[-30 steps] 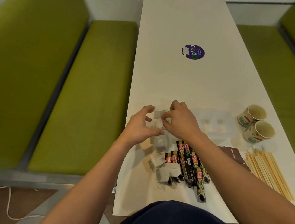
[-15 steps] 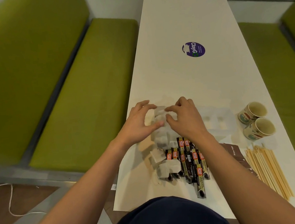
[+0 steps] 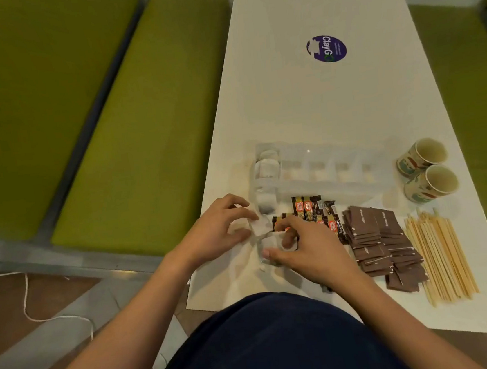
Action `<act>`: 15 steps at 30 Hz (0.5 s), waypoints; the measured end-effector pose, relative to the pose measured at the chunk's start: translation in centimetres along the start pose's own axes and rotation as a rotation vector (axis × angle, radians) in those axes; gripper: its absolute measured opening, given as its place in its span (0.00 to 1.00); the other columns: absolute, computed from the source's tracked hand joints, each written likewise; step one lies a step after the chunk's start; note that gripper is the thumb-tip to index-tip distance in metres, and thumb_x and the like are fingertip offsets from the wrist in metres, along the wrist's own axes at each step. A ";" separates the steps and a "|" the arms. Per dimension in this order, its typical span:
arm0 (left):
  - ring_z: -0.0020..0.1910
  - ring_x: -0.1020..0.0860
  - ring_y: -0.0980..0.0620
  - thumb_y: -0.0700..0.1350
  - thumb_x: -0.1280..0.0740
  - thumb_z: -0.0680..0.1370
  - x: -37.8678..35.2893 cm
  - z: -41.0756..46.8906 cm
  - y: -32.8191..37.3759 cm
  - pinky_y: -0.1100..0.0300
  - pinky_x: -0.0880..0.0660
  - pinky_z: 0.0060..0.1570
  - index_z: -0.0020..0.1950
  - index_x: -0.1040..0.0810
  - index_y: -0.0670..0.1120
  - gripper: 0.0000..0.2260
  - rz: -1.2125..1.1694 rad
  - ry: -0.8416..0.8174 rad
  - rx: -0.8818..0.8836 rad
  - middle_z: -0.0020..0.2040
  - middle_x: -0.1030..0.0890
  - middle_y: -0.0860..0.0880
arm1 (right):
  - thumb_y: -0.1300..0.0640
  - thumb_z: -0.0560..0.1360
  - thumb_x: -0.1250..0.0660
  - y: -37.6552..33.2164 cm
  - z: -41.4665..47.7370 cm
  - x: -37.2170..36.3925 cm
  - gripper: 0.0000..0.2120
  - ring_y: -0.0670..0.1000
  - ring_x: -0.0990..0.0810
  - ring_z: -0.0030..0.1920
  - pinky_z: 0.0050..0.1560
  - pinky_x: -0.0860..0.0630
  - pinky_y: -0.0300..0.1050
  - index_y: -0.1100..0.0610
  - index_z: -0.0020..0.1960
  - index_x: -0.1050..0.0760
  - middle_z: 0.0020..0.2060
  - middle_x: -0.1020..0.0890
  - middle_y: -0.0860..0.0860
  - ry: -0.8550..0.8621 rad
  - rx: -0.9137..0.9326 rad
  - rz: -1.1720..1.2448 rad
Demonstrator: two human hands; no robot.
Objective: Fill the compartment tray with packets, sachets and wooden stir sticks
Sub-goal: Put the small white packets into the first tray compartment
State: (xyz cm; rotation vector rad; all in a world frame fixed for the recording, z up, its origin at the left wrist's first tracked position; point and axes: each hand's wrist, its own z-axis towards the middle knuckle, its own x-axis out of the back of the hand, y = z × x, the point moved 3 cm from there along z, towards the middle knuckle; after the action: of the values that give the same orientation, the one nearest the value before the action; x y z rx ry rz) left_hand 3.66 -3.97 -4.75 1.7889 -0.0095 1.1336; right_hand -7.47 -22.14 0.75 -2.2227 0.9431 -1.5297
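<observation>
The fingers (image 3: 241,212) of the left hand (image 3: 217,232) are curled. Thumb and fingertips close narrowly on a corner of the white sachets (image 3: 259,228), which lie bunched near the front of the table (image 3: 317,100). The right hand (image 3: 313,252) meets the bunch from the other side. Its thumb lies along the near edge and its bent fingers (image 3: 289,224) come over the top, so the sachets sit between the two hands, held by both. The blur hides how many are in the bunch.

Just beyond the hands, the clear compartment tray (image 3: 333,180) lies across the table. Its leftmost compartment holds more white sachets; what the other compartments hold cannot be made out. Between the tray and the right hand lie dark stick packets (image 3: 311,205) with orange labels, the nearest partly hidden behind that hand's fingers. To their right is a heap of brown sachets (image 3: 375,236), with the wooden stir sticks (image 3: 438,256) laid side by side just beside it. Two paper cups (image 3: 432,184) lie on their sides at the tray's right end. A purple sticker (image 3: 326,49) sits farther up the table.
</observation>
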 end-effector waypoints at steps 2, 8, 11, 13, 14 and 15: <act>0.59 0.27 0.59 0.49 0.27 0.78 0.0 0.1 0.4 0.62 0.29 0.55 0.55 0.16 0.55 0.07 0.003 0.042 -0.032 0.63 0.25 0.57 | 0.45 0.73 0.26 0.2 0.1 -0.5 0.16 0.42 0.21 0.43 0.48 0.21 0.49 0.44 0.59 0.23 0.41 0.19 0.42 0.016 0.003 0.025; 0.56 0.19 0.56 0.44 0.29 0.80 1.5 0.2 2.0 0.60 0.22 0.55 0.53 0.17 0.50 0.03 -0.368 0.101 0.058 0.56 0.16 0.56 | 0.51 0.75 0.28 0.2 -0.3 1.6 0.02 0.42 0.18 0.39 0.45 0.19 0.48 0.46 0.48 0.16 0.39 0.16 0.42 0.102 0.050 0.218; 0.46 0.18 0.58 0.41 0.30 0.80 1.8 0.7 2.8 0.65 0.24 0.48 0.51 0.18 0.46 0.02 -0.469 0.129 0.105 0.46 0.15 0.53 | 0.54 0.76 0.28 -0.1 -0.6 3.0 0.05 0.41 0.17 0.43 0.48 0.19 0.45 0.46 0.48 0.15 0.43 0.15 0.40 0.106 0.084 0.266; 0.44 0.18 0.56 0.41 0.29 0.79 1.9 1.2 3.2 0.61 0.24 0.47 0.51 0.18 0.47 0.02 -0.548 0.140 0.137 0.44 0.14 0.50 | 0.56 0.76 0.27 0.0 -0.5 3.8 0.08 0.41 0.17 0.45 0.50 0.19 0.45 0.45 0.51 0.15 0.46 0.15 0.41 0.119 0.111 0.285; 0.45 0.18 0.53 0.42 0.28 0.79 1.9 1.5 3.3 0.56 0.23 0.49 0.51 0.17 0.48 0.03 -0.581 0.147 0.148 0.44 0.14 0.49 | 0.56 0.76 0.26 0.0 -0.5 4.3 0.08 0.43 0.16 0.44 0.49 0.18 0.45 0.44 0.52 0.15 0.45 0.15 0.43 0.127 0.112 0.315; 0.46 0.17 0.52 0.42 0.28 0.79 2.0 1.7 3.5 0.53 0.22 0.51 0.52 0.16 0.49 0.04 -0.612 0.151 0.159 0.44 0.15 0.49 | 0.56 0.75 0.24 0.0 -0.5 4.7 0.09 0.44 0.16 0.43 0.48 0.18 0.45 0.44 0.52 0.16 0.44 0.15 0.44 0.128 0.108 0.357</act>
State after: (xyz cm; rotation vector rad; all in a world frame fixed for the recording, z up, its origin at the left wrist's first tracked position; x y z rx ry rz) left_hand 4.32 -6.10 -1.05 1.6657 0.6883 0.8289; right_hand -6.81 -25.13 4.37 -1.7827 1.1897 -1.5245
